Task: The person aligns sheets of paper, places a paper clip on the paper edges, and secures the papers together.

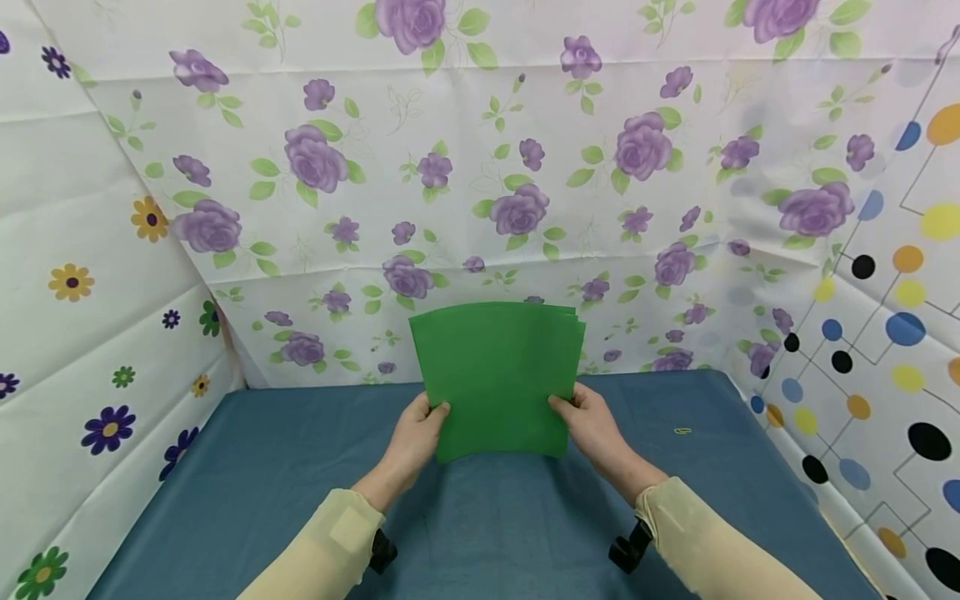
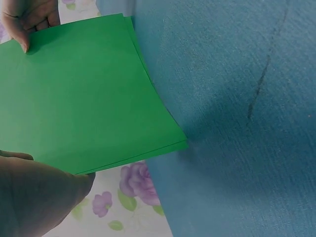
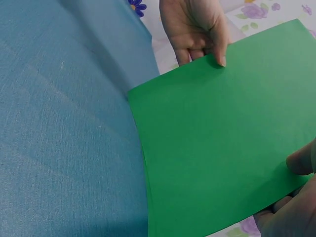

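Sleeves (image 1: pixel 322 542) lie nearest the camera and lead to both hands. Left hand (image 1: pixel 408 429) and right hand (image 1: pixel 596 425) each pinch one side of the green sheets (image 1: pixel 498 375), thumbs on the near face. The stack is between the hands, apparently clear of the blue counter (image 1: pixel 300 467). Its corners are offset above the right hand. For a sound hold, apply equal pressure and level the thumbs; squeezing inward could crease the sheets. Right of the right hand, a yellow clip (image 1: pixel 682 431) lies on the counter. Beyond both hands hangs a flowered drape (image 1: pixel 450 108); farther right, a dotted drape (image 1: pixel 903 367).
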A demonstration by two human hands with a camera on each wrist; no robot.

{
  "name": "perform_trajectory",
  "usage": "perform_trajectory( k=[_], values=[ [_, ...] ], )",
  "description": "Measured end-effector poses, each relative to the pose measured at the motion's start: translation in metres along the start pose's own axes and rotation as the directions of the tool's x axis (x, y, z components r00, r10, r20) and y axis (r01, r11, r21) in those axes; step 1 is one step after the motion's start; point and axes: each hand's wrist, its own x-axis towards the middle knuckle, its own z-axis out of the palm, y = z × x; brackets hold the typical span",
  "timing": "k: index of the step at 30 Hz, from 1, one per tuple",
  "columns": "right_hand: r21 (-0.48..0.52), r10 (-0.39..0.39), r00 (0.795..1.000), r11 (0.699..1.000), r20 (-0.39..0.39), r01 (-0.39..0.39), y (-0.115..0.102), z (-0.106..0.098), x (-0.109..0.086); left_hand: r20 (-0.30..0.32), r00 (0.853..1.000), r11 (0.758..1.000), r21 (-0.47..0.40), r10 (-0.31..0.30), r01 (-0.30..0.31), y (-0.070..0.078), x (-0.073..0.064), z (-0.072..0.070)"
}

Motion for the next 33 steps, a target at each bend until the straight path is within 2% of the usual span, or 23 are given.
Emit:
perform_trajectory(
  k=[22,29,33],
  values=[
    [0.015,0.005,1.0,1.0,-0.014,-0.005,0.0028,-0.0008,0.0024,0.022,1.0,1.0,-0.003,0.007,-0.007,-0.0025,-0.001,-0.0016],
    [0.023,-0.021,1.0,1.0,-0.015,0.021,-0.0008,-0.0014,0.0005,-0.002,1.0,1.0,0.019,0.013,-0.013,0.0018,0.0012,-0.0015],
    [0.03,-0.032,0.999,0.999,-0.017,0.033,-0.0042,-0.0017,-0.0001,-0.01,0.999,0.999,0.025,0.042,-0.042,0.0049,0.0029,-0.0017]
  ],
)
